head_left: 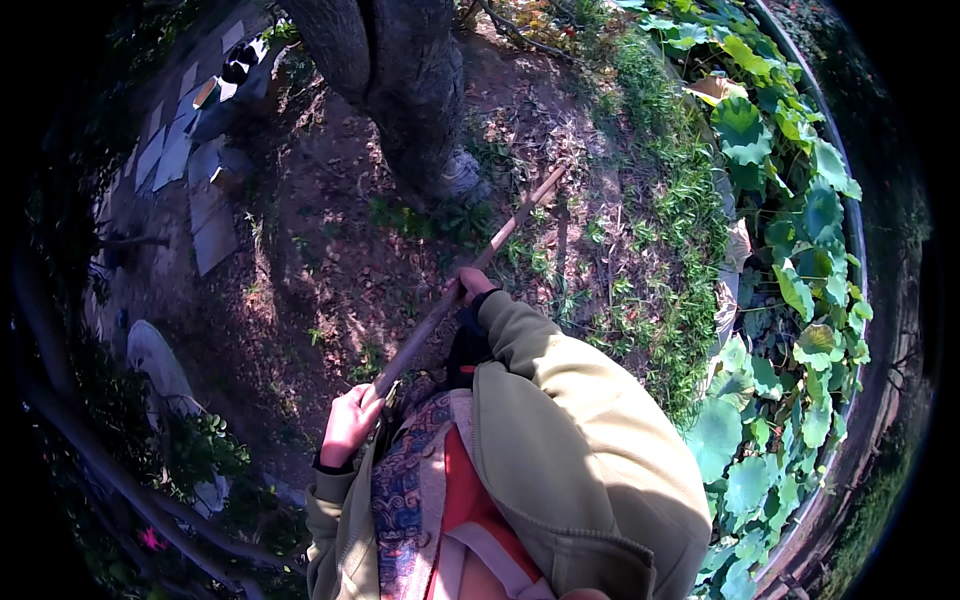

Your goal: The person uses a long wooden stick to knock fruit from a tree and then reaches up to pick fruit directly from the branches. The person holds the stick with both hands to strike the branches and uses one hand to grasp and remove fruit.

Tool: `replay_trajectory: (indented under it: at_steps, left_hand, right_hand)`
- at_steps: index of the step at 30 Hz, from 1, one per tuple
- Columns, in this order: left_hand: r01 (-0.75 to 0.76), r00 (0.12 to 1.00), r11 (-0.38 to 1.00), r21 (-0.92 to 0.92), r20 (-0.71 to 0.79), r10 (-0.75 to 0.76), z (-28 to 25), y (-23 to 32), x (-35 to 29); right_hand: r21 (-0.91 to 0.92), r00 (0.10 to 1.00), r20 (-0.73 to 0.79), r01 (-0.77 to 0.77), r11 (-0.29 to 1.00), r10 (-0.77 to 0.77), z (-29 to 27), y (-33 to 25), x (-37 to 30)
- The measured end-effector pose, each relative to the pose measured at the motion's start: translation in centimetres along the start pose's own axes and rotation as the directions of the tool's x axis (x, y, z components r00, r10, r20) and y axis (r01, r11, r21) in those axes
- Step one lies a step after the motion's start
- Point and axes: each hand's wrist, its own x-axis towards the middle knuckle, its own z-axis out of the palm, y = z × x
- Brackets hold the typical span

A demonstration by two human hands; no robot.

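Note:
A long wooden pole (pixel 513 228) runs slantwise in front of me, from my body out to the ground at upper right. My left hand (pixel 349 424) is wrapped round it at the near end, beside my open green jacket. Further up, my right hand (pixel 472 284) grips the same pole around its middle. The pole's far tip lies by dry litter and weeds; whether a tool head sits there I cannot make out.
A thick tree trunk (pixel 412 95) rises just left of the pole's far part. Low green weeds (pixel 650 230) line the right, beside a bed of big round leaves (pixel 745 130). Flat pale slabs (pixel 175 150) lie at upper left. Dark branches (pixel 130 490) cross the lower left.

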Motion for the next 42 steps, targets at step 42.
replay_trajectory:
  at_steps: [42]
  left_hand:
    - [-0.073, 0.997, 0.992, 0.098, 0.023, 0.071, 1.3, 6.5, 1.6]
  right_hand:
    - [-0.071, 0.999, -0.024, -0.034, 0.997, 0.032, -2.6, -5.2, 0.3]
